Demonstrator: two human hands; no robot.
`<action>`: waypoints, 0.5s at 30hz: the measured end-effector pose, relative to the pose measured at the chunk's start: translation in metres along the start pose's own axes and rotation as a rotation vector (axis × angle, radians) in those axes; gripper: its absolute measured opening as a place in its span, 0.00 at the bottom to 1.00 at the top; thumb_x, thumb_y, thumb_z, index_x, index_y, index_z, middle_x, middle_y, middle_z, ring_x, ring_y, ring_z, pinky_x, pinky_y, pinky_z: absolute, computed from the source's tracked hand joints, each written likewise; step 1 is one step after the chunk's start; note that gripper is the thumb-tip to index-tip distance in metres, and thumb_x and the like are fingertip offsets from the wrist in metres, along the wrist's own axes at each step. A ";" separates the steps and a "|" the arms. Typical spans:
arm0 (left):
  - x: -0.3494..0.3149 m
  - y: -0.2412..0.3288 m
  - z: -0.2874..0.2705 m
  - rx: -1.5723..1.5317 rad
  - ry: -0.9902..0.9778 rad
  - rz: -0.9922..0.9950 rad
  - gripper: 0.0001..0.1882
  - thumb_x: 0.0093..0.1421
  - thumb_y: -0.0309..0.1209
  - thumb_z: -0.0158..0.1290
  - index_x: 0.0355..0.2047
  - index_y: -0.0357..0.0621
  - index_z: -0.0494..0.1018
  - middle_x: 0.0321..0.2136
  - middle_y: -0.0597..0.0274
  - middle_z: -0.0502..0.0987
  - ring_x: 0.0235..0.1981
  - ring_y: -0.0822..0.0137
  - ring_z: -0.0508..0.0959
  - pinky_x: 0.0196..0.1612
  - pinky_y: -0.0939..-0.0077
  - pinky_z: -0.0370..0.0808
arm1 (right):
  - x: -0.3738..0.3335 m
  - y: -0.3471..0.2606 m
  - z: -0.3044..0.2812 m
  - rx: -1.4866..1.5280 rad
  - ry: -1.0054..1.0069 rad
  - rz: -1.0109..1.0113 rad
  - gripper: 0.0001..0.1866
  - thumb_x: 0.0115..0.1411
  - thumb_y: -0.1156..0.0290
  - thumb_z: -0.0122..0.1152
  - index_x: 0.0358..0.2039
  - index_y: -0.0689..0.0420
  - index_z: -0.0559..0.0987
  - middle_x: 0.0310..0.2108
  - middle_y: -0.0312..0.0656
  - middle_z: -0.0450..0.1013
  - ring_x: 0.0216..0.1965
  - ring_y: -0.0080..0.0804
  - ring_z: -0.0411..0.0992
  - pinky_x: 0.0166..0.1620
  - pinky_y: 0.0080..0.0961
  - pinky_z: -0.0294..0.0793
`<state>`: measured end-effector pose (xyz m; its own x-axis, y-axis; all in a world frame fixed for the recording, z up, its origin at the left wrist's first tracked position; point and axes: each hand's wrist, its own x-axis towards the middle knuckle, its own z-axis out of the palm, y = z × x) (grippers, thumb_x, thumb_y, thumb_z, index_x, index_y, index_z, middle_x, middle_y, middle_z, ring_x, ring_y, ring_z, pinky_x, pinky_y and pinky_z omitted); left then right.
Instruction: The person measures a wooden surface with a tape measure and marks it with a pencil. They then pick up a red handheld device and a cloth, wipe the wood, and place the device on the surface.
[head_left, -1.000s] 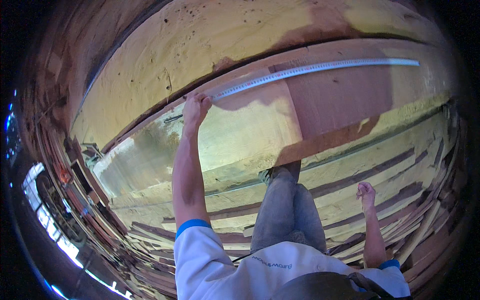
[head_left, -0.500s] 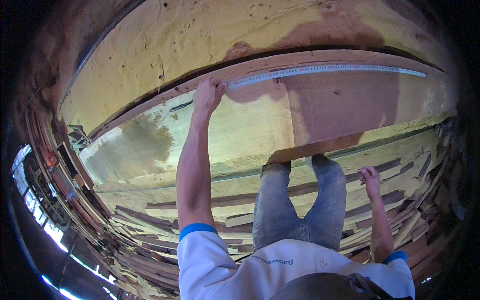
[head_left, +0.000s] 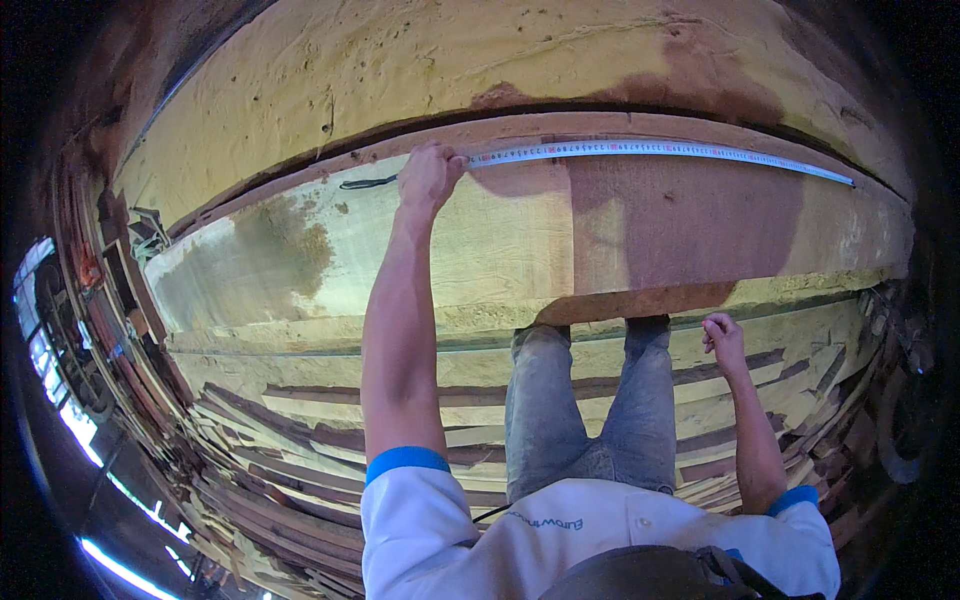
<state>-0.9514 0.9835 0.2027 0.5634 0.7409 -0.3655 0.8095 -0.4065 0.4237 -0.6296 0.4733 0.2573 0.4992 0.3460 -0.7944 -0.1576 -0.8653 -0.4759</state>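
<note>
A long, thick wooden slab (head_left: 480, 240) stretches across the view in front of me, pale on the left and shadowed reddish on the right. Along its far edge lies a white measuring tape (head_left: 620, 149), pulled out toward the right. My left hand (head_left: 431, 175) is closed around the tape's left end, and a dark strap (head_left: 368, 184) trails from it over the wood; the tape's case is hidden in my fingers. Lower on the right, my right hand (head_left: 725, 342) hangs in the air near the slab's near edge, fingers curled, with nothing visible in them.
Behind the slab rises another large yellowish timber (head_left: 420, 75), a dark gap between them. Many loose wooden strips (head_left: 300, 450) are strewn around my legs. More boards and clutter (head_left: 120, 350) stand at the left, by bright openings.
My view has shifted slightly, and the slab looks more level. My right hand appears a little higher and further left. My left hand still grips the measuring tape.
</note>
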 end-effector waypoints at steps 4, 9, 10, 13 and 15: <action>-0.002 0.000 0.002 -0.001 0.021 0.001 0.13 0.55 0.40 0.56 0.33 0.44 0.80 0.34 0.51 0.76 0.39 0.48 0.76 0.41 0.55 0.71 | 0.011 0.019 -0.013 -0.037 -0.015 0.032 0.08 0.59 0.70 0.58 0.36 0.62 0.76 0.26 0.37 0.71 0.21 0.20 0.68 0.21 0.19 0.69; -0.002 -0.001 0.005 -0.003 0.011 0.026 0.12 0.56 0.40 0.55 0.34 0.47 0.80 0.35 0.54 0.76 0.40 0.50 0.75 0.42 0.57 0.72 | 0.012 0.045 -0.036 -0.069 -0.015 0.083 0.06 0.61 0.71 0.56 0.35 0.59 0.75 0.26 0.34 0.71 0.21 0.18 0.69 0.18 0.17 0.70; -0.002 -0.001 0.004 0.026 0.018 0.029 0.12 0.57 0.40 0.55 0.34 0.48 0.80 0.35 0.55 0.76 0.40 0.51 0.75 0.42 0.57 0.72 | 0.012 0.048 -0.041 -0.061 -0.009 0.096 0.06 0.61 0.71 0.56 0.35 0.59 0.75 0.26 0.34 0.71 0.21 0.18 0.68 0.18 0.17 0.70; -0.003 -0.003 0.001 -0.034 0.029 0.034 0.13 0.54 0.38 0.57 0.34 0.42 0.79 0.33 0.51 0.76 0.39 0.50 0.75 0.42 0.58 0.70 | 0.015 0.051 -0.055 -0.047 0.001 0.112 0.05 0.61 0.71 0.55 0.35 0.58 0.76 0.25 0.33 0.71 0.21 0.17 0.68 0.19 0.17 0.69; -0.005 -0.008 -0.004 -0.054 0.026 0.039 0.13 0.54 0.38 0.56 0.34 0.41 0.79 0.33 0.51 0.76 0.38 0.50 0.75 0.41 0.58 0.70 | 0.017 0.050 -0.062 -0.039 0.007 0.116 0.06 0.60 0.70 0.56 0.35 0.58 0.76 0.25 0.33 0.70 0.21 0.18 0.68 0.19 0.17 0.68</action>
<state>-0.9611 0.9853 0.2048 0.5893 0.7390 -0.3265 0.7764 -0.4062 0.4818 -0.5764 0.4132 0.2436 0.4856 0.2401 -0.8406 -0.1820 -0.9127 -0.3659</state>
